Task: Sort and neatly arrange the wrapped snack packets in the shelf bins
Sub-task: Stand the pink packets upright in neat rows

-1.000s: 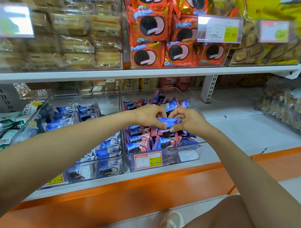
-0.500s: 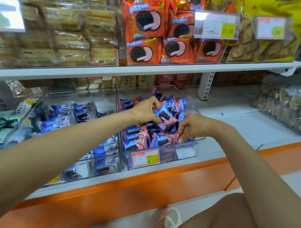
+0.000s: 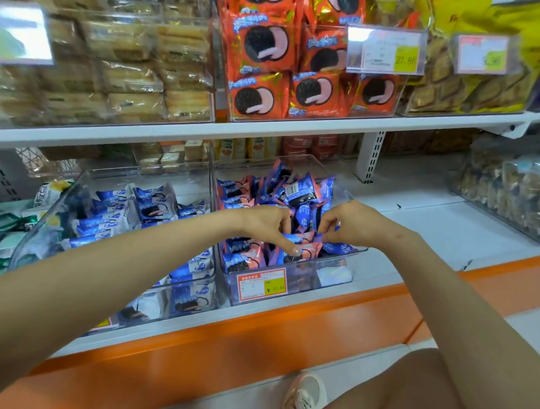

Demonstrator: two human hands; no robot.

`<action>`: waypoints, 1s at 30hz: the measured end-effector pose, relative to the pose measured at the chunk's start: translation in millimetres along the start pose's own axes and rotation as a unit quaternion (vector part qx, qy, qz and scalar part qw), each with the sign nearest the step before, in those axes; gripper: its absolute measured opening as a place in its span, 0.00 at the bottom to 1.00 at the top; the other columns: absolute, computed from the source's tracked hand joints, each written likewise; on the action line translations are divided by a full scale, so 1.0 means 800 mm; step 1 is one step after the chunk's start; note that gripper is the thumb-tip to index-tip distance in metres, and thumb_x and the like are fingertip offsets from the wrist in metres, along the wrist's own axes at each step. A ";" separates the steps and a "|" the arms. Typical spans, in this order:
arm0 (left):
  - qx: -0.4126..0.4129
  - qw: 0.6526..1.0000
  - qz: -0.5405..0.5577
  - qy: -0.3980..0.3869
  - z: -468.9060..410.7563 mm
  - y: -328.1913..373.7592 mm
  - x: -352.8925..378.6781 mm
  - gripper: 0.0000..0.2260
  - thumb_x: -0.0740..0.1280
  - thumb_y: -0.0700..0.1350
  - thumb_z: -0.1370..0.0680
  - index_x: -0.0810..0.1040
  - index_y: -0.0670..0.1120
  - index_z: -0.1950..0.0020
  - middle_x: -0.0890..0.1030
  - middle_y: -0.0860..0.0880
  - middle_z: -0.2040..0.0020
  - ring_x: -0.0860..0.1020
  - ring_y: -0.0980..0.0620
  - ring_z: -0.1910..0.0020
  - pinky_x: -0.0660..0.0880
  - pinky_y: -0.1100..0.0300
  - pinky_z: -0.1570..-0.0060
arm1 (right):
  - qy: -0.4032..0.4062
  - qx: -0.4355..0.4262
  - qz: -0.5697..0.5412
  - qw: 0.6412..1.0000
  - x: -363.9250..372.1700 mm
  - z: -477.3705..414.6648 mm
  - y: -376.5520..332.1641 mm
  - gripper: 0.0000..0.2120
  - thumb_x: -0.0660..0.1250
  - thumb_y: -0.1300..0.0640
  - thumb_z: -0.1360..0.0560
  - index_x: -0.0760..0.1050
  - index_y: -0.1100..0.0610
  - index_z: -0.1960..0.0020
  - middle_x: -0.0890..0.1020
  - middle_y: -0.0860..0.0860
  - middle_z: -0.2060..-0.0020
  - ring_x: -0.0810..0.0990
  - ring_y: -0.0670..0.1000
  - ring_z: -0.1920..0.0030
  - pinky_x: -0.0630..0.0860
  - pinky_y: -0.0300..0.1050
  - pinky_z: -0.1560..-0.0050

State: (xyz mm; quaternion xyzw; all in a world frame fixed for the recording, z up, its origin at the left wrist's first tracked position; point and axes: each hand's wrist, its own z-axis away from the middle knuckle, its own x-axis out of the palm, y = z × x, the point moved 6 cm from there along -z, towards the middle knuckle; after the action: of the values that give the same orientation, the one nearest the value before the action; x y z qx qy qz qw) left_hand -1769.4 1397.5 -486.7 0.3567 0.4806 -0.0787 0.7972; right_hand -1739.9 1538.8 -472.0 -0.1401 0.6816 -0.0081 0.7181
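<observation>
Bins of other stock crowd the mid bin (image 3: 302, 285), a clear plastic tub w/ a red-and-yellow price tag (image 3: 262, 284) on its front wall. Just left of the mid bin, a second clear bin (image 3: 41, 227) holds blue-and-white packets (image 3: 149, 203). Well right of the mid bin sits another clear bin (image 3: 508, 194) of pale wrapped pieces, blurred. Above the mid bin the upper shelf (image 3: 265, 129) carries orange packets (image 3: 262, 45) printed w/ a dark sandwich biscuit, beige biscuit packs (image 3: 129, 71) up-left and yellow bags (image 3: 465, 88) up-right. A price label (image 3: 386, 50) hangs in front of the orange ones. Both forearms (image 3: 138, 261) reach over the mid bin's front wall and hide part of its contents.

Snack packets (image 3: 300, 190) lie inside the mid bin: small pillow wraps, blue & pink w/ a dark biscuit picture, piled loosely, several tilted, one at the back showing a barcode. Left grip (image 3: 268, 225) is over the mid bin's centre, fingers curled down, index tip on a pink packet near the front wall; pinching or not, can't tell. Right grip (image 3: 350, 225), over the mid bin's right half, pinches a packet's edge w/ thumb and fingertips.

Mid bin stands on a white shelf (image 3: 446, 216) w/ an orange front edge (image 3: 258, 335). Below the mid bin: pale floor (image 3: 364, 369), a light shoe (image 3: 305, 395), a bare knee (image 3: 409, 389).
</observation>
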 end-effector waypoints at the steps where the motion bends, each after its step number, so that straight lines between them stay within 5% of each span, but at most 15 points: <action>1: 0.003 1.000 -0.007 -0.003 -0.002 -0.002 0.004 0.18 0.74 0.52 0.30 0.69 0.44 0.53 0.69 0.47 0.63 0.65 0.50 0.64 0.60 0.60 0.67 | 0.012 0.005 -0.002 1.000 -0.001 -0.001 0.002 0.01 0.70 0.55 0.27 0.80 0.51 0.56 0.78 0.42 0.62 0.73 0.43 0.61 0.68 0.39 0.58; 8: 0.031 0.997 0.036 -0.060 0.000 -0.005 0.005 0.21 0.73 0.45 0.28 0.70 0.49 0.39 0.71 0.53 0.51 0.72 0.52 0.52 0.71 0.56 0.47 | 0.051 0.051 -0.110 0.991 -0.013 0.005 0.018 0.06 0.67 0.66 0.28 0.79 0.58 0.61 0.83 0.54 0.61 0.73 0.40 0.82 0.68 0.30 0.76; 15: 0.042 0.997 0.045 -0.040 -0.005 -0.012 0.013 0.19 0.74 0.43 0.29 0.69 0.50 0.45 0.72 0.54 0.56 0.70 0.54 0.60 0.70 0.62 0.59 | 0.137 0.083 -0.272 0.949 -0.044 0.016 0.025 0.05 0.62 0.69 0.25 0.76 0.63 0.57 0.77 0.53 0.79 0.76 0.49 0.81 0.70 0.36 0.80; 17: 0.042 0.998 0.040 -0.039 -0.006 -0.014 0.014 0.19 0.74 0.44 0.29 0.69 0.51 0.44 0.71 0.55 0.56 0.71 0.54 0.59 0.70 0.61 0.57 | 0.145 0.087 -0.340 0.925 -0.044 0.016 0.025 0.04 0.63 0.68 0.24 0.75 0.63 0.56 0.78 0.61 0.75 0.78 0.52 0.79 0.71 0.37 0.80; 20: 0.040 0.997 0.043 -0.044 -0.002 -0.014 0.005 0.17 0.72 0.48 0.27 0.72 0.49 0.42 0.75 0.51 0.49 0.74 0.49 0.50 0.72 0.57 0.48 | 0.148 0.066 -0.398 0.903 -0.040 0.015 0.024 0.05 0.64 0.68 0.25 0.75 0.61 0.58 0.78 0.58 0.73 0.78 0.49 0.78 0.72 0.37 0.79; 23: 0.035 0.992 0.090 0.076 -0.003 -0.006 -0.025 0.13 0.63 0.54 0.22 0.73 0.46 0.45 0.79 0.45 0.44 0.78 0.48 0.50 0.75 0.58 0.51 | 0.173 0.036 -0.389 0.904 -0.042 0.014 0.024 0.09 0.66 0.69 0.26 0.76 0.57 0.61 0.78 0.52 0.71 0.78 0.46 0.77 0.74 0.37 0.76; 26: -0.045 0.936 0.339 0.086 -0.005 -0.004 -0.034 0.17 0.52 0.54 0.18 0.69 0.42 0.42 0.82 0.38 0.47 0.81 0.54 0.64 0.72 0.67 0.70 | 0.187 0.000 -0.417 0.889 -0.042 0.011 0.018 0.10 0.67 0.69 0.26 0.77 0.56 0.61 0.80 0.55 0.67 0.81 0.46 0.71 0.79 0.38 0.66; 28: -0.059 0.877 0.475 0.033 -0.010 0.001 -0.028 0.16 0.55 0.56 0.19 0.72 0.45 0.44 0.83 0.41 0.52 0.83 0.53 0.62 0.76 0.66 0.68 | 0.173 -0.043 -0.405 0.897 -0.042 0.009 0.005 0.10 0.69 0.69 0.28 0.80 0.55 0.61 0.81 0.52 0.58 0.81 0.43 0.63 0.78 0.35 0.58; 30: -0.057 0.859 0.507 0.050 -0.013 0.001 -0.028 0.08 0.63 0.50 0.21 0.75 0.46 0.50 0.82 0.46 0.55 0.82 0.52 0.60 0.77 0.65 0.64 | 0.162 -0.080 -0.373 0.910 -0.042 0.009 -0.007 0.13 0.70 0.70 0.29 0.81 0.53 0.62 0.81 0.48 0.51 0.80 0.43 0.55 0.76 0.34 0.53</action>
State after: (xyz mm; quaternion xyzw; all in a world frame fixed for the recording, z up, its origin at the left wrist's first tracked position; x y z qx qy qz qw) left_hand -1788.4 1399.9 -470.9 0.5087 0.2765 0.3813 0.7207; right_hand -1734.2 1541.6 -437.6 -0.4375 0.6854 -0.2434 0.5288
